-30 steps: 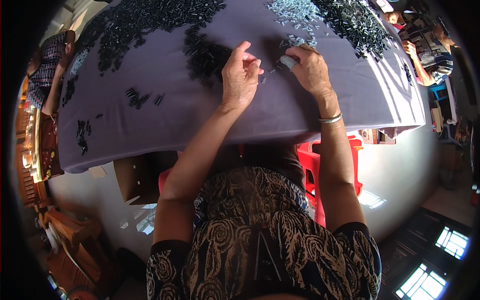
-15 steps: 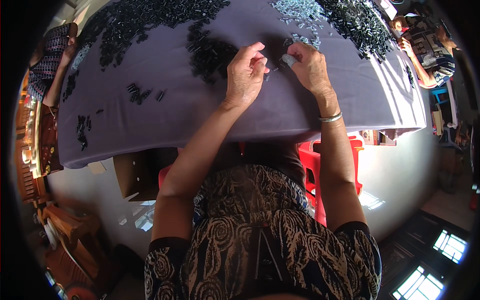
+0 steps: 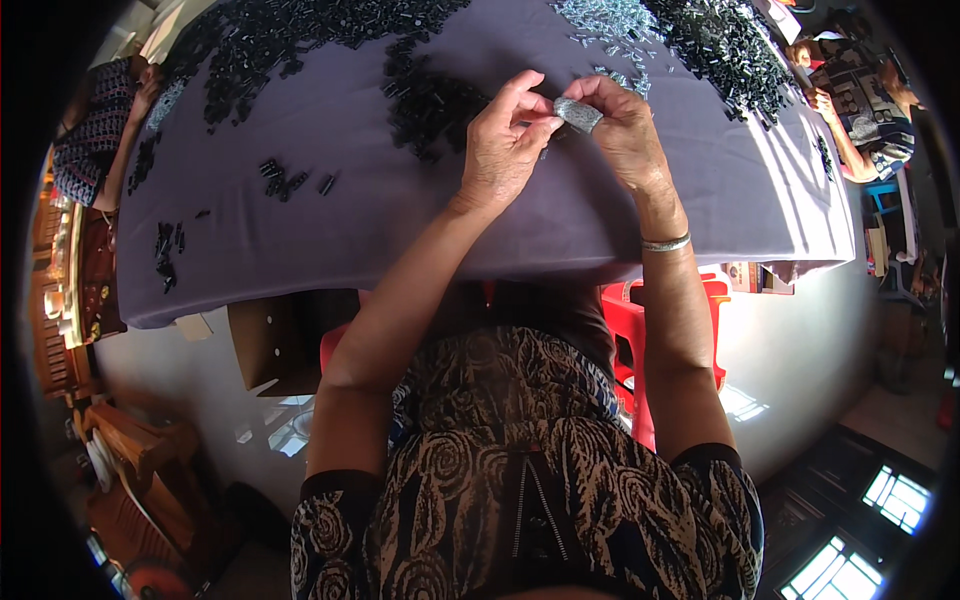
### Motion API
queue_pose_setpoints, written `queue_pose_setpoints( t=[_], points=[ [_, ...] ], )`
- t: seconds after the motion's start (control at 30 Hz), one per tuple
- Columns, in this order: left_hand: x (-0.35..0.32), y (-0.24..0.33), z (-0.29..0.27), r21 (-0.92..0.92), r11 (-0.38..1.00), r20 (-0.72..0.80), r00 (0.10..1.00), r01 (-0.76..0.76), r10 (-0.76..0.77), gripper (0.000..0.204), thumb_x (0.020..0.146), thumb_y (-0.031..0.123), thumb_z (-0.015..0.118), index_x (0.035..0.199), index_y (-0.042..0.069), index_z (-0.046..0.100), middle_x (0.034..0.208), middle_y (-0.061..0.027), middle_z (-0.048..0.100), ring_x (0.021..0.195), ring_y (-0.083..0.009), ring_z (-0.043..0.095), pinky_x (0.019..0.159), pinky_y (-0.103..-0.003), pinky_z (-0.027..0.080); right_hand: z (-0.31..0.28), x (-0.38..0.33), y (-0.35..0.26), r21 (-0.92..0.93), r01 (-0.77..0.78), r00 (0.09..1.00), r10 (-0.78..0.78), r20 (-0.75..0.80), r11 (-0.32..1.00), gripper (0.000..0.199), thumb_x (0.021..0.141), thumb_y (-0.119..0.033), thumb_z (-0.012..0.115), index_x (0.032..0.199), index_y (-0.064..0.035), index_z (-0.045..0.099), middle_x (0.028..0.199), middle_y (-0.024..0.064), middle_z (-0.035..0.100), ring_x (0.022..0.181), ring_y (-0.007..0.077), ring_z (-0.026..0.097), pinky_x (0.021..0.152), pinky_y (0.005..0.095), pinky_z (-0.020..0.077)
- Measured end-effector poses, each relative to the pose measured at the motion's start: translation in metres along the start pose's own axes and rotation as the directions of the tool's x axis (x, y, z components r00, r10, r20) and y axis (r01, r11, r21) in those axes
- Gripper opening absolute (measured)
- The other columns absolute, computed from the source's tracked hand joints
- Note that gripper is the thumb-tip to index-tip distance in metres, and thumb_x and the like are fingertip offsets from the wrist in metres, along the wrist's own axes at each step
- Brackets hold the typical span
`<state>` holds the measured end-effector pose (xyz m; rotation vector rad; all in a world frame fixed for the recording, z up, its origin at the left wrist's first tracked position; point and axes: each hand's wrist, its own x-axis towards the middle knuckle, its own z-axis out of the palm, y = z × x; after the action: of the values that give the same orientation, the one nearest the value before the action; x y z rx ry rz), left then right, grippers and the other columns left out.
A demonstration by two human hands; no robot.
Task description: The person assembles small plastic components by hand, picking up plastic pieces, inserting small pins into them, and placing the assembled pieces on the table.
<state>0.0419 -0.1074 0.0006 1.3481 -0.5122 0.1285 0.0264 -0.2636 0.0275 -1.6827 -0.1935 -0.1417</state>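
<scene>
Above the near part of the cloth-covered table, my two hands meet, fingertips nearly touching. My left hand [image 3: 498,150] is closed in a pinch, its index finger raised and its thumb pointing right. My right hand [image 3: 630,135] is closed too, fingers bent over the thumb. A silvery-grey wrap [image 3: 578,114] appears to cover the right thumb, beside the left fingertips. Whatever lies between the fingers is too small to make out. Just beyond my left hand spreads a pile of small black tube-like pieces [image 3: 425,100]. Past my right hand lie small clear, pale pieces [image 3: 610,30].
A larger black heap [image 3: 300,30] covers the far left; another [image 3: 725,60] lies far right. Loose black pieces [image 3: 285,182] are scattered on the purple-grey cloth [image 3: 370,240]. A person [image 3: 95,130] sits at the left, another [image 3: 850,95] at the right. Red stools [image 3: 625,320] stand below.
My left hand has moved right and slightly up, closing the gap to my right hand. The silvery wrap has turned more into view. The view has shifted slightly.
</scene>
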Motion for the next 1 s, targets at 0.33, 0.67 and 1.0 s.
queue_pose_setpoints(
  t=[0.33, 0.67, 1.0],
  points=[
    [-0.002, 0.002, -0.003, 0.050, 0.999, 0.029, 1.000, 0.000, -0.002, 0.038, 0.078, -0.007, 0.064, 0.115, 0.001, 0.056, 0.081, -0.0038, 0.062, 0.068, -0.0068, 0.056, 0.058, -0.021, 0.049, -0.007, 0.001, -0.001, -0.127, -0.044, 0.995, 0.055, 0.088, 0.991, 0.025, 0.083, -0.001, 0.063, 0.107, -0.0028, 0.055, 0.087, 0.0021, 0.062, 0.082, 0.0076, 0.056, 0.076, 0.0217, 0.0448],
    [0.002, 0.010, -0.014, -0.064, 0.974, 0.194, 0.960, 0.216, -0.200, 0.030, 0.082, -0.002, 0.064, 0.111, 0.003, 0.060, 0.084, -0.0029, 0.063, 0.076, -0.0086, 0.059, 0.062, -0.023, 0.049, -0.013, -0.002, -0.008, -0.086, -0.076, 0.988, 0.086, 0.129, 0.993, 0.037, 0.080, -0.009, 0.069, 0.113, -0.0037, 0.054, 0.080, 0.0037, 0.064, 0.073, 0.0068, 0.056, 0.064, 0.0212, 0.0430],
    [0.003, 0.010, -0.016, -0.108, 0.957, 0.139, 0.957, 0.269, -0.253, 0.032, 0.082, 0.000, 0.064, 0.114, 0.003, 0.058, 0.086, -0.0058, 0.065, 0.078, -0.0113, 0.061, 0.063, -0.025, 0.050, -0.020, -0.004, -0.011, -0.133, -0.064, 0.989, 0.081, 0.127, 0.989, 0.039, 0.078, -0.009, 0.072, 0.112, -0.0024, 0.054, 0.080, 0.0044, 0.065, 0.072, 0.0077, 0.057, 0.064, 0.0222, 0.0444]
  ],
)
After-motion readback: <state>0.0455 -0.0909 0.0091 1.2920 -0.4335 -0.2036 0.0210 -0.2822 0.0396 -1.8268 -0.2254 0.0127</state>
